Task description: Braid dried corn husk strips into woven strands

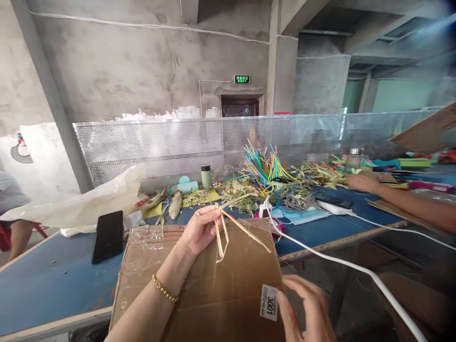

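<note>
Left of our cardboard box [213, 299] lies a black phone [107, 236]. Over the box, our left hand [201, 230] pinches pale strips [245, 230] between thumb and fingers; at the box's right edge, our right hand [307, 304], fingers parted from thumb, holds nothing.

Your strips [245, 230] are pale yellow, the carton [228, 285] plain brown. From the strips, nine o'clock gives you a black phone [108, 236] on the blue table [46, 280]; one o'clock, multicoloured rods [263, 166].
</note>
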### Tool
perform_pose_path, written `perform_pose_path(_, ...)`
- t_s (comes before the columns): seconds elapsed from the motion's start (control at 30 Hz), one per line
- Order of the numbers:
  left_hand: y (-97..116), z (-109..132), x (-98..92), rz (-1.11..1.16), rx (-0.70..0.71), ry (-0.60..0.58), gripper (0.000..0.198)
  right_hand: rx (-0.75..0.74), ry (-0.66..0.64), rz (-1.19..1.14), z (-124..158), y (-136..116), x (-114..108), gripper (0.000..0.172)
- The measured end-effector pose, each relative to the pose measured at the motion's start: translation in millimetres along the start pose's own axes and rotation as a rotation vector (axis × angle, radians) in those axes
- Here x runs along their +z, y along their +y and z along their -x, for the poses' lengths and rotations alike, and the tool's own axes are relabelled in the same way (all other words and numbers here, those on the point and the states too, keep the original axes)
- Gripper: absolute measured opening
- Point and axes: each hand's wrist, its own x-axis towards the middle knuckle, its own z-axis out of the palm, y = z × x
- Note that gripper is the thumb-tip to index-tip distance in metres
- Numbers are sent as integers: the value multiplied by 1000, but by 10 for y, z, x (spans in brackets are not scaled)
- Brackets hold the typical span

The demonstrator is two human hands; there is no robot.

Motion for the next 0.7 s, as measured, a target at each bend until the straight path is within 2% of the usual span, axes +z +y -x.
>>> perform_pose_path(0.07,87,-53,-8,2,9,-11,28,-102,-24,-215,-343,-425,116,19)
perform_pose_path(0.13,246,-145,-30,11,50,-11,25,0,-11,-425,-760,-750,377,17)
perform_pose_path(0.17,339,-201,-50,23,101,7,23,71,36,-518,-982,-846,565,15)
perform_pose_path(0.27,580,-358,-141,65,199,105,15,259,86,-636,-1577,-878,1272,14)
perform_pose_path(0.33,642,-417,-228,118,228,161,13,326,24,-613,-1818,-772,1737,15)
perform_pose_path(0.43,572,-433,-386,147,211,211,12,503,-177,-651,-1904,-592,2210,17)
perform_pose_path(0.5,465,-426,-486,151,150,271,8,730,-336,-666,-1849,-500,2364,15)
perform_pose_path(0.53,407,-426,-527,159,132,308,7,786,-383,-657,-1811,-464,2408,14)
perform_pose_path(0.7,135,-460,-643,81,32,527,8,820,-474,-599,-1646,-356,2539,11)
